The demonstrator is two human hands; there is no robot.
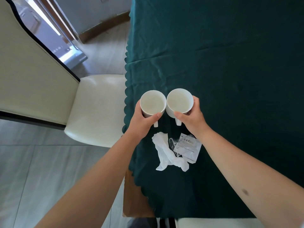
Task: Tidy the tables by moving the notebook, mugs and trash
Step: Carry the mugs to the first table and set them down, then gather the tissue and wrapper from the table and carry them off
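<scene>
Both hands up over the green-clothed bench (230, 63): left hand (141, 120) grips left white mug (153, 104), right hand (192, 117) grips right white mug (179, 102), rims almost touching. Crumpled tissue (166, 153) and clear printed packet (187, 147) lie nearer. Cream chair (92, 111) left.

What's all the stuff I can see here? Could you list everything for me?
mugs: two, white; left mug, right mug, side by side, one in each hand
crumpled tissue: one, white, on the cloth near the mugs
plastic packet: one, clear with white label, right of the tissue
tablecloth: one, dark green, covering the table
chair: one, cream, left of the table
floor: grey tiles
left hand: grips left mug
right hand: grips right mug
</scene>
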